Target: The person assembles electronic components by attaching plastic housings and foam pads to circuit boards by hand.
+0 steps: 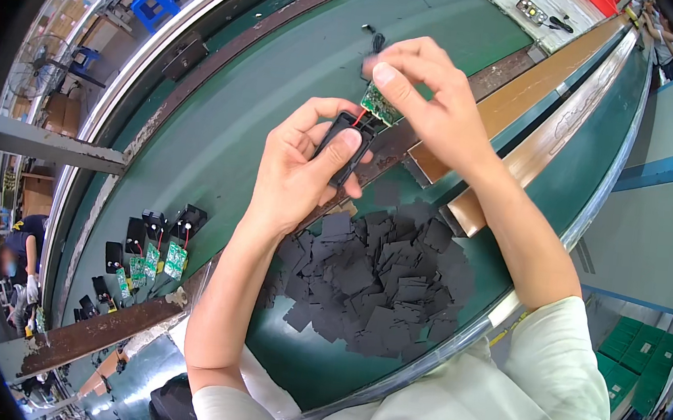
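Observation:
My left hand [297, 154] is wrapped around a small black plastic housing [363, 138], its thumb lying across the face. Red wires run from the housing to a green circuit board [376, 104] just beyond it. The thumb and fingers of my right hand [437, 94] close on the board's far end, with the fingertips blurred. A thin black cable [378, 42] lies on the green belt past my right fingers. Below both hands spreads a loose pile of thin black square sheets [378, 283].
On the green belt [231, 127] at left lie several black housings with green boards [175, 259] wired to them. Long brown channel-like strips [525, 99] stand right of my hands. A metal post [59, 143] crosses at left, near another person [25, 249].

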A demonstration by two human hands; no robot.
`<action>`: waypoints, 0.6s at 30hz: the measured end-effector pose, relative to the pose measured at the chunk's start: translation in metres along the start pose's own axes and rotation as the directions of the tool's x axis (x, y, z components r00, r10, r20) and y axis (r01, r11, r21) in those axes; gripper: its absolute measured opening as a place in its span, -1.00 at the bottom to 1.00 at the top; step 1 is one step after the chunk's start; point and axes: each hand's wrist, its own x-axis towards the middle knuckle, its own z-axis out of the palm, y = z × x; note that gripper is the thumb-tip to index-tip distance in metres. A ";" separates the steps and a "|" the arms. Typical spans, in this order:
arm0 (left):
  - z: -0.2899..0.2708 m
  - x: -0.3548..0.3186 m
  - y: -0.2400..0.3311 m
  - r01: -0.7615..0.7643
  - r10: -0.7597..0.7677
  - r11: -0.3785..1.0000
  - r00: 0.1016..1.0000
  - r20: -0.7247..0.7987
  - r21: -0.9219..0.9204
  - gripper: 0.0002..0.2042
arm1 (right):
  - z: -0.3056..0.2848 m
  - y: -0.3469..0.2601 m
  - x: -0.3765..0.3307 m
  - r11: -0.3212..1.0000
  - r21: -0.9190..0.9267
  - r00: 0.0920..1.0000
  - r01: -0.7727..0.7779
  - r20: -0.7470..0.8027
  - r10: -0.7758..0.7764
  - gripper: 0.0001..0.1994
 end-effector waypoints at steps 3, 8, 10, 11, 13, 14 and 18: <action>0.001 0.000 -0.003 -0.041 0.042 0.999 0.999 -0.006 0.025 -0.72 | -0.006 0.004 -0.003 0.982 0.145 0.990 -0.119 0.095 0.106 -0.65; 0.001 0.003 -0.006 -0.208 0.248 0.953 0.953 -0.172 0.219 -0.79 | -0.016 -0.038 0.001 0.736 0.170 0.701 -0.656 0.497 0.511 -0.62; 0.000 0.005 -0.006 -0.226 0.293 0.931 0.931 -0.216 0.285 -0.80 | -0.014 -0.043 0.000 0.669 0.093 0.592 -0.737 0.566 0.573 -0.62; -0.001 0.005 -0.009 -0.276 0.385 0.873 0.896 -0.221 0.403 -0.80 | -0.013 -0.043 -0.002 0.651 0.123 0.584 -0.749 0.588 0.560 -0.60; -0.005 0.005 -0.013 -0.345 0.562 0.705 0.804 -0.192 0.619 -0.79 | -0.010 -0.042 -0.005 0.612 0.182 0.570 -0.770 0.628 0.530 -0.58; -0.007 0.006 -0.014 -0.347 0.564 0.703 0.804 -0.189 0.620 -0.79 | -0.008 -0.042 -0.006 0.613 0.184 0.573 -0.768 0.626 0.530 -0.58; -0.011 0.008 -0.014 -0.431 0.712 0.493 0.699 -0.066 0.756 -0.79 | -0.003 -0.040 -0.010 0.532 0.311 0.589 -0.788 0.635 0.501 -0.57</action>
